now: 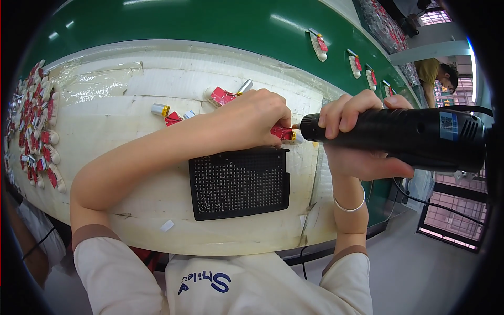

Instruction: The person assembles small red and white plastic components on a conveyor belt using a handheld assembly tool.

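My left hand (260, 116) is closed around a small red-and-white part (285, 134) with a gold band and a silvery end, held just above the far right corner of a black tray. My right hand (350, 157) grips a thick black electric screwdriver (415, 132) lying nearly level. Its nose points left and meets the red part at my left fingertips; the exact contact is hidden. Below my left wrist is the black tray (241, 213), its grid of holes filled with many tiny screws. Similar red parts, one (222, 96) beyond my forearm and another (172, 118) beside it, lie on the worktop.
Many red-and-white parts are heaped in a pile (39, 131) at the left. Several more sit on the green conveyor belt (210, 23) along the far side. A white scrap (167, 226) lies near the front edge. A cord (446, 209) hangs at right; another person (431, 73) is beyond.
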`<state>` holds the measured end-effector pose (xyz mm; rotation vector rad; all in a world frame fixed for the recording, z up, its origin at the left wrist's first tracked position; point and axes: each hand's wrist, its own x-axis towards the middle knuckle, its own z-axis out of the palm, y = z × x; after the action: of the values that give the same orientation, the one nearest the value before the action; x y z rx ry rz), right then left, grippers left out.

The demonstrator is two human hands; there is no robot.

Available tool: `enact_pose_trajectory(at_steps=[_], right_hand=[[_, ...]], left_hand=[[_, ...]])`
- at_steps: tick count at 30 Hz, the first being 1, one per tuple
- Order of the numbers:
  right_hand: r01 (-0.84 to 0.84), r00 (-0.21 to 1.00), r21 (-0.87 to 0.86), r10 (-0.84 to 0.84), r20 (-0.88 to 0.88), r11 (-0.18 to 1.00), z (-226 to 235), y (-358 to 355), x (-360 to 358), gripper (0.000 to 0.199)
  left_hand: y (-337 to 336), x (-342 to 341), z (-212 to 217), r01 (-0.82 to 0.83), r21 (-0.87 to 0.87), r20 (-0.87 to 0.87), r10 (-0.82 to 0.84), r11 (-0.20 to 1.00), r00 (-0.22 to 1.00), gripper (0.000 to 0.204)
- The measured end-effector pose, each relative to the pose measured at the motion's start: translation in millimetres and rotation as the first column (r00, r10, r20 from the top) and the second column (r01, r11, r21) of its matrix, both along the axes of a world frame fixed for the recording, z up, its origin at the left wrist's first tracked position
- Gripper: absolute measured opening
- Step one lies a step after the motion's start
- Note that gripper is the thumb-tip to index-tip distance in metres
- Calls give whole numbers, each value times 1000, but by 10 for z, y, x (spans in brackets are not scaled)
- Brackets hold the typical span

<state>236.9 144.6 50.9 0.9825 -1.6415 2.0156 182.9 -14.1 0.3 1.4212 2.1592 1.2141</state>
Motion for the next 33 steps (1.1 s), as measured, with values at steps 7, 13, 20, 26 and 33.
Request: enact_pose_trajectory(at_steps=[7,13,20,26,33], right_hand=[[20,997,-70,-15,74,997,-53,-41,-2,84],[31,999,-10,-31,37,999,-26,-55,11,87],[-24,997,-71,29,77,997,222,-158,348,89],[-63,985,6,62,163,998,83,-114,433,83],[-73,980,-94,88,176,993,42,-93,434,86]], left_hand=[[-2,-1,53,3,-50,41,-1,999,999,25],[-8,9,-9,-4,-1,29,4,1000,1000,23],[-26,87,66,-203,123,-318,232,971,919,32],[-86,-81,135,-11,-121,-148,-7,993,989,23],[-113,-130,100,27,23,-516,-11,999,857,15]])
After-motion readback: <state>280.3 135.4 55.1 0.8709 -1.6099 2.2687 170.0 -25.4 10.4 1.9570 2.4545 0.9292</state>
